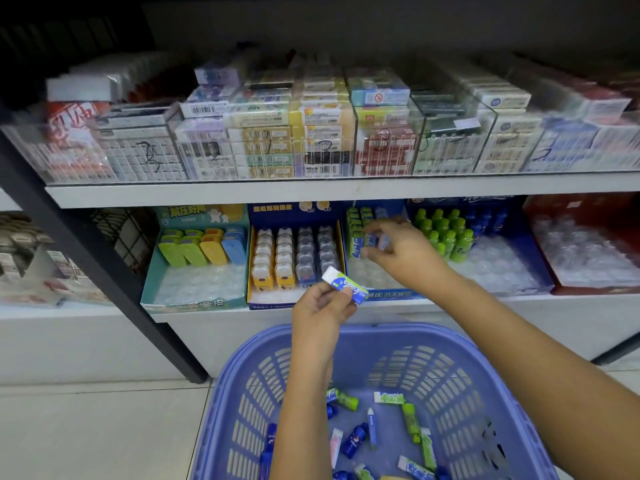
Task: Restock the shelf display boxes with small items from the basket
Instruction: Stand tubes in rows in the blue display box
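Note:
A purple plastic basket (450, 368) sits low in front of me with several small green, blue and white items (388, 398) loose on its bottom. My left hand (320, 306) is raised above the basket and pinches a white, green and blue eraser (346, 285). My right hand (403, 252) reaches into the blue display box (394, 295) on the lower shelf and pinches a small blurred blue item (383, 242) beside the green and blue items standing at the box's back.
On the lower shelf stand a teal display box (194, 301), a blue box with bear-shaped items (294, 258), a box with green and blue bottles (450, 233) and a red box (588, 289). The upper shelf (311, 192) holds clear bins of packs. A black upright post (104, 268) stands left.

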Motion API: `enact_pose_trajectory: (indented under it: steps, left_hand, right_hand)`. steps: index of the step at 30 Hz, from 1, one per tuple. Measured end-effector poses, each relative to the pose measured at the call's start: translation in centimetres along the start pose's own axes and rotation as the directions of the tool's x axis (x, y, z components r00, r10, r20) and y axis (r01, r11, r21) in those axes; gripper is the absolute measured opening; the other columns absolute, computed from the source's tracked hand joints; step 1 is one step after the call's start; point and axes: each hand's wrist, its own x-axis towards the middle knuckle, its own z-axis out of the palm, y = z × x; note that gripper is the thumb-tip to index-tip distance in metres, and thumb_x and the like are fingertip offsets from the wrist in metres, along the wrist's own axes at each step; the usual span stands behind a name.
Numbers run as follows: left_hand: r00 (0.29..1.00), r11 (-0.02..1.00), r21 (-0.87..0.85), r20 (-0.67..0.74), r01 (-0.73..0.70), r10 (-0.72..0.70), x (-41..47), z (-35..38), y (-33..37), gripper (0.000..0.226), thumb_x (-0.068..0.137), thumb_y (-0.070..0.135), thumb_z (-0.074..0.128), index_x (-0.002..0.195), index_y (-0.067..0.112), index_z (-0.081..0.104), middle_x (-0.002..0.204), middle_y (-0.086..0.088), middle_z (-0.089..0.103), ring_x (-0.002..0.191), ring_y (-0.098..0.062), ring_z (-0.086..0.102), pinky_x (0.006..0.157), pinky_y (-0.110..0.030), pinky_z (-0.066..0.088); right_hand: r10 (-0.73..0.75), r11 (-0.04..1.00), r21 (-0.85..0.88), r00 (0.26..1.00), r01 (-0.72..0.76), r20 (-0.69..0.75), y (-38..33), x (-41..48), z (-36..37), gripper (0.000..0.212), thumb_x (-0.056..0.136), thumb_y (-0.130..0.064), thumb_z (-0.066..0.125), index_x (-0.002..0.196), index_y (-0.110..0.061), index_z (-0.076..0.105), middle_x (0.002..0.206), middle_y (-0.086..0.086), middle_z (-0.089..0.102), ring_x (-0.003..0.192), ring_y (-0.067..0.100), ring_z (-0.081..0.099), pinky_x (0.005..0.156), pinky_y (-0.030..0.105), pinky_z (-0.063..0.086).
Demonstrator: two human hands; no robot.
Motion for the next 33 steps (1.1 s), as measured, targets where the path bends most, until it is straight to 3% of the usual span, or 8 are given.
enact_pose_trajectory:
  steps: [3,7,9,12,14,16,23,33]
  left_hand:
    - [0.998,0.989,-0.131,0.0,-0.065,0.066,0.3,1.1,0.0,0.012,0.089,0.005,0.061,0.1,0.002,0.064,0.092,-0.012,0.069,0.086,-0.017,0.069,0.074,-0.02,0.054]
    - [0.989,0.988,-0.061,0.028,-0.142,0.144,0.9,2.4,-0.4,0.015,0.09,0.007,0.061,0.104,0.003,0.065,0.1,-0.014,0.071,0.094,-0.02,0.069,0.081,-0.025,0.055]
    - [0.976,0.965,0.151,0.048,-0.216,0.211,1.3,2.9,-0.6,0.02,0.091,0.011,0.06,0.11,0.008,0.064,0.105,-0.008,0.07,0.095,-0.012,0.067,0.087,-0.024,0.053]
    - [0.925,0.609,0.7,0.232,-0.373,0.3,1.6,3.2,-1.6,0.043,0.095,0.022,0.053,0.137,0.014,0.046,0.139,0.0,0.05,0.124,-0.008,0.047,0.103,-0.013,0.034]
    - [0.889,0.32,0.833,0.388,-0.451,0.244,1.3,3.3,-2.5,0.052,0.097,0.023,0.049,0.145,0.012,0.034,0.154,-0.001,0.028,0.143,-0.014,0.02,0.113,-0.019,0.015]
    - [0.875,0.207,0.854,0.441,-0.477,0.198,0.9,3.4,-3.3,0.057,0.097,0.02,0.047,0.148,0.009,0.025,0.158,-0.002,0.017,0.147,-0.015,0.005,0.117,-0.023,0.006]
    - [0.874,0.201,0.854,0.445,-0.479,0.194,1.0,3.3,-3.5,0.061,0.097,0.021,0.046,0.15,0.011,0.019,0.159,0.0,0.013,0.147,-0.013,0.001,0.117,-0.022,0.005]
    - [0.843,0.21,0.819,0.498,-0.534,0.203,1.2,2.7,-2.9,0.056,0.096,0.022,0.048,0.147,0.01,0.03,0.156,-0.002,0.024,0.145,-0.014,0.015,0.115,-0.02,0.011]
  right_hand:
    - [0.139,0.762,0.608,0.973,-0.224,0.184,-0.3,-3.3,0.2,0.021,0.08,-0.018,0.073,0.098,-0.011,0.066,0.095,0.012,0.067,0.07,0.015,0.063,0.073,0.029,0.056]
    - [0.195,0.568,0.788,0.969,-0.238,0.153,0.3,-4.8,1.1,0.018,0.081,-0.005,0.068,0.096,0.003,0.068,0.092,0.024,0.068,0.079,0.024,0.066,0.081,0.031,0.057]
    - [0.267,0.531,0.829,0.963,-0.175,0.032,1.0,-4.0,0.8,0.017,0.079,-0.003,0.07,0.095,0.001,0.067,0.085,0.017,0.069,0.072,0.016,0.067,0.073,0.023,0.056]
    - [0.319,0.723,0.686,0.918,-0.077,-0.234,2.6,-1.8,-0.6,0.015,0.075,-0.007,0.075,0.084,-0.014,0.066,0.077,0.001,0.067,0.065,0.003,0.064,0.064,0.013,0.051]
    - [0.181,0.887,0.46,0.94,-0.029,-0.29,3.3,-0.3,-1.2,0.015,0.08,-0.013,0.072,0.095,-0.012,0.071,0.09,0.001,0.071,0.079,0.008,0.064,0.075,0.017,0.05]
    - [0.009,0.972,0.227,0.963,0.055,-0.271,3.4,0.9,-1.3,0.023,0.085,-0.014,0.067,0.107,-0.009,0.071,0.104,0.007,0.071,0.091,0.012,0.062,0.081,0.015,0.042]
    - [-0.03,0.997,0.065,0.993,0.037,-0.111,3.2,3.3,0.0,0.021,0.081,-0.017,0.071,0.1,-0.007,0.071,0.098,0.007,0.072,0.086,0.013,0.063,0.074,0.01,0.039]
    - [-0.01,0.989,-0.149,1.0,0.007,-0.023,2.1,2.4,0.2,0.027,0.091,-0.02,0.06,0.115,-0.01,0.067,0.124,0.012,0.059,0.113,0.025,0.055,0.093,0.023,0.036]
